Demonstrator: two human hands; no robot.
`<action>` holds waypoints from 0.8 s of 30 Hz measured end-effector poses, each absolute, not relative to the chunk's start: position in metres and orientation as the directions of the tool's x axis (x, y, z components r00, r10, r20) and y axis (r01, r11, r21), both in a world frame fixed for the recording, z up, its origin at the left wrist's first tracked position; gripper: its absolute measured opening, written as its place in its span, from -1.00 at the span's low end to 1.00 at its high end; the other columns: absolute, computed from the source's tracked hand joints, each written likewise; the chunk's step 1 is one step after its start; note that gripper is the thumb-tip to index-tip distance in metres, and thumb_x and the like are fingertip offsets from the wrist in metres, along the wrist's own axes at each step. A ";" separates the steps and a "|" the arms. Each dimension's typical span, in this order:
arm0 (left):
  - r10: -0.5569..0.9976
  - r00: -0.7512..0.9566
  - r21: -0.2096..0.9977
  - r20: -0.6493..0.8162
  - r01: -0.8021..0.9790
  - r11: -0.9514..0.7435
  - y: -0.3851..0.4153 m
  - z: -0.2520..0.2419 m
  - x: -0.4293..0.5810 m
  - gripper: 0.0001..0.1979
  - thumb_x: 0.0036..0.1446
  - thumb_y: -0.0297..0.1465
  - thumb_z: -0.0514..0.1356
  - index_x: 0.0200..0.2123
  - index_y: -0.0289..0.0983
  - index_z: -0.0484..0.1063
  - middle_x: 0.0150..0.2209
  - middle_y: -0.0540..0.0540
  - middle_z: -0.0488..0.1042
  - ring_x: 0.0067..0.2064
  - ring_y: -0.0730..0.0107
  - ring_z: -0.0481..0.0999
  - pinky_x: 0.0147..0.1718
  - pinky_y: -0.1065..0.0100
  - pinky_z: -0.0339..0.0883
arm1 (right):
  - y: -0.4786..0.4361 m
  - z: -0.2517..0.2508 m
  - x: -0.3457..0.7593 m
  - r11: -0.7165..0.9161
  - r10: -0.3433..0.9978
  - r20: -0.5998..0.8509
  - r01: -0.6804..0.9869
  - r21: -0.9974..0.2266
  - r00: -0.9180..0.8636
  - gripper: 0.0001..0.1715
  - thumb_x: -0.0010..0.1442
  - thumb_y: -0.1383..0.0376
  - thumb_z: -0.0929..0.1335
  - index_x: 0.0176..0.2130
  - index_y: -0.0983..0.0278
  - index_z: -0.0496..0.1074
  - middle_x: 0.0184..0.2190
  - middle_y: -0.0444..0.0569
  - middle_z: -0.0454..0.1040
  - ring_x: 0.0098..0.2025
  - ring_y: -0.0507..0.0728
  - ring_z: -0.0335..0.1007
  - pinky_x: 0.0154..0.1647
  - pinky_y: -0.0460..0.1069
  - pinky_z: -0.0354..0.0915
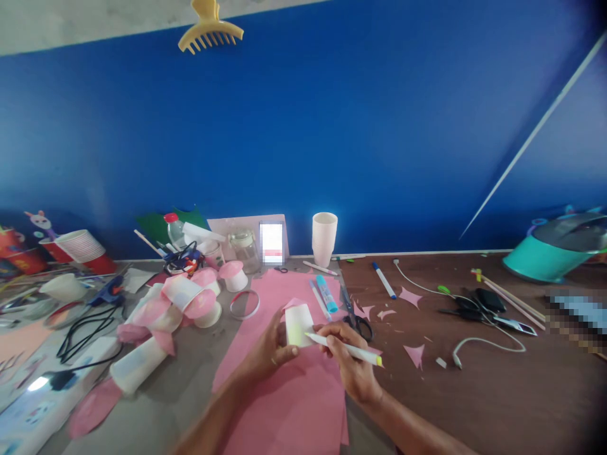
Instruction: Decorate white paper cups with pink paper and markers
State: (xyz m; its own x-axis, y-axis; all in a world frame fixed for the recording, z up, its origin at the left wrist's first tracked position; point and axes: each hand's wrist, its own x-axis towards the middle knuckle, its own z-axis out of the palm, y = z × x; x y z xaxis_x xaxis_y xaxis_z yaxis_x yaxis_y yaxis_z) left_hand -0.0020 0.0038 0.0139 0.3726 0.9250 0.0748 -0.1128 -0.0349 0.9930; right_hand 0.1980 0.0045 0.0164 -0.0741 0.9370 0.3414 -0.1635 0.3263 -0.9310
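Note:
Over a large sheet of pink paper [284, 411], my left hand [271, 346] grips a small white paper cup [299, 319] with a bit of pink at its top. A pale yellow patch shows on the cup's side. Between the fingers of my right hand [353, 366] is a white marker [358, 351] with a yellow end; its tip touches or nearly touches the cup. Just beyond my right hand lie dark scissors [361, 323], a blue glue stick [327, 294] and a slim white pen [320, 300].
Left are several pink-and-white paper cups [140, 365], a tape ring [245, 304] and a white power strip [61, 388]. At the back stand a lit screen [272, 243] and stacked cups [325, 237]. Right lie paper scraps [415, 356], a blue-capped marker [384, 281] and a white cable [478, 341].

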 end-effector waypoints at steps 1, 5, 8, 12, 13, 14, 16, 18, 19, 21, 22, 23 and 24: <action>0.925 0.373 0.993 0.078 -0.111 -0.039 0.004 0.013 -0.002 -0.01 0.04 0.02 0.40 0.40 -0.17 0.03 0.06 -0.27 0.53 0.01 0.01 0.52 -0.08 0.18 0.39 | 0.005 0.016 0.198 0.323 0.938 0.339 -0.167 -0.932 -0.073 -0.61 0.29 0.00 0.36 -0.34 0.22 0.56 -0.37 0.01 0.61 -0.49 0.08 0.44 -0.47 -0.03 0.36; 0.927 0.365 0.993 0.081 -0.106 -0.045 0.004 0.010 -0.004 -0.01 0.05 0.02 0.39 0.41 -0.14 0.01 0.09 -0.29 0.52 0.00 0.00 0.54 -0.09 0.18 0.40 | 0.006 0.015 0.199 0.308 0.943 0.326 -0.188 -0.932 -0.068 -0.62 0.29 0.00 0.36 -0.34 0.22 0.56 -0.35 0.03 0.63 -0.50 0.08 0.43 -0.47 -0.03 0.36; 0.928 0.365 0.993 0.077 -0.115 -0.038 0.003 0.011 -0.004 -0.02 0.05 0.02 0.39 0.40 -0.12 0.03 0.08 -0.26 0.54 0.01 -0.02 0.54 -0.07 0.17 0.39 | 0.007 0.016 0.199 0.308 0.943 0.325 -0.188 -0.933 -0.067 -0.63 0.28 0.02 0.37 -0.37 0.22 0.56 -0.37 0.02 0.63 -0.50 0.08 0.42 -0.47 -0.03 0.36; 0.932 0.356 0.992 0.072 -0.121 -0.030 0.003 0.012 -0.003 0.00 0.04 0.02 0.41 0.40 -0.15 0.01 0.05 -0.26 0.56 -0.07 0.07 0.57 -0.13 0.21 0.41 | 0.008 0.019 0.199 0.310 0.945 0.323 -0.176 -0.934 -0.053 -0.65 0.26 0.04 0.37 -0.39 0.22 0.55 -0.48 -0.03 0.58 -0.53 0.08 0.40 -0.51 -0.04 0.32; 0.932 0.355 0.992 0.070 -0.124 -0.028 0.003 0.012 -0.002 0.00 0.04 0.02 0.41 0.40 -0.15 0.01 0.04 -0.26 0.56 -0.08 0.08 0.57 -0.14 0.21 0.42 | 0.008 0.020 0.199 0.313 0.944 0.326 -0.173 -0.934 -0.048 -0.66 0.26 0.05 0.37 -0.39 0.22 0.54 -0.51 -0.05 0.56 -0.54 0.08 0.39 -0.52 -0.04 0.31; 0.932 0.355 0.992 0.069 -0.127 -0.025 0.003 0.013 -0.002 -0.01 0.04 0.02 0.40 0.40 -0.14 0.02 0.04 -0.26 0.56 -0.07 0.08 0.57 -0.14 0.21 0.42 | 0.008 0.020 0.199 0.317 0.943 0.329 -0.167 -0.933 -0.047 -0.66 0.26 0.05 0.37 -0.40 0.21 0.54 -0.54 -0.07 0.53 -0.54 0.08 0.38 -0.52 -0.04 0.31; 0.931 0.358 0.991 0.067 -0.129 -0.022 0.003 0.013 -0.002 -0.02 0.04 0.02 0.40 0.39 -0.14 0.03 0.04 -0.25 0.56 -0.05 0.07 0.57 -0.13 0.21 0.42 | 0.009 0.021 0.199 0.324 0.942 0.334 -0.154 -0.934 -0.044 -0.66 0.27 0.06 0.36 -0.40 0.21 0.53 -0.57 -0.09 0.49 -0.54 0.08 0.37 -0.51 -0.04 0.29; 0.929 0.364 0.992 0.069 -0.122 -0.025 0.003 0.014 -0.002 -0.01 0.04 0.04 0.40 0.39 -0.15 0.03 0.04 -0.26 0.55 -0.04 0.06 0.56 -0.13 0.21 0.42 | 0.009 0.020 0.199 0.324 0.942 0.333 -0.146 -0.935 -0.044 -0.65 0.28 0.06 0.35 -0.40 0.21 0.53 -0.58 -0.10 0.47 -0.54 0.08 0.35 -0.51 -0.04 0.28; 0.928 0.367 0.992 0.072 -0.119 -0.030 0.003 0.014 -0.002 0.01 0.03 0.04 0.40 0.40 -0.15 0.01 0.04 -0.26 0.55 -0.04 0.05 0.56 -0.13 0.21 0.42 | 0.009 0.020 0.199 0.322 0.943 0.331 -0.144 -0.936 -0.044 -0.65 0.28 0.05 0.35 -0.39 0.22 0.53 -0.58 -0.11 0.47 -0.54 0.08 0.34 -0.51 -0.05 0.28; 0.928 0.366 0.993 0.075 -0.116 -0.034 0.003 0.015 -0.002 0.04 0.03 0.05 0.40 0.43 -0.13 -0.03 0.04 -0.26 0.55 -0.04 0.04 0.56 -0.13 0.19 0.42 | 0.009 0.020 0.198 0.323 0.943 0.332 -0.144 -0.935 -0.039 -0.64 0.29 0.05 0.34 -0.40 0.22 0.52 -0.59 -0.11 0.46 -0.55 0.07 0.33 -0.51 -0.05 0.27; 0.929 0.364 0.993 0.071 -0.116 -0.030 0.003 0.015 -0.001 0.05 0.03 0.05 0.40 0.44 -0.12 -0.05 0.05 -0.26 0.55 -0.04 0.04 0.56 -0.12 0.17 0.42 | 0.009 0.019 0.198 0.327 0.942 0.334 -0.143 -0.934 -0.033 -0.63 0.29 0.05 0.34 -0.40 0.22 0.52 -0.58 -0.11 0.45 -0.54 0.07 0.32 -0.51 -0.05 0.26; 0.929 0.364 0.993 0.063 -0.116 -0.022 0.003 0.015 -0.001 0.06 0.03 0.04 0.40 0.44 -0.11 -0.07 0.06 -0.26 0.55 -0.04 0.03 0.56 -0.12 0.17 0.43 | 0.009 0.019 0.197 0.331 0.941 0.337 -0.141 -0.933 -0.022 -0.63 0.29 0.05 0.34 -0.40 0.22 0.52 -0.58 -0.12 0.45 -0.54 0.07 0.31 -0.51 -0.05 0.26; 0.930 0.365 0.993 0.054 -0.116 -0.012 0.002 0.016 -0.001 0.06 0.03 0.04 0.40 0.44 -0.11 -0.07 0.06 -0.26 0.54 -0.04 0.03 0.56 -0.13 0.17 0.42 | 0.009 0.019 0.197 0.336 0.940 0.340 -0.137 -0.932 -0.007 -0.63 0.30 0.04 0.34 -0.40 0.21 0.51 -0.58 -0.12 0.44 -0.54 0.07 0.31 -0.51 -0.05 0.25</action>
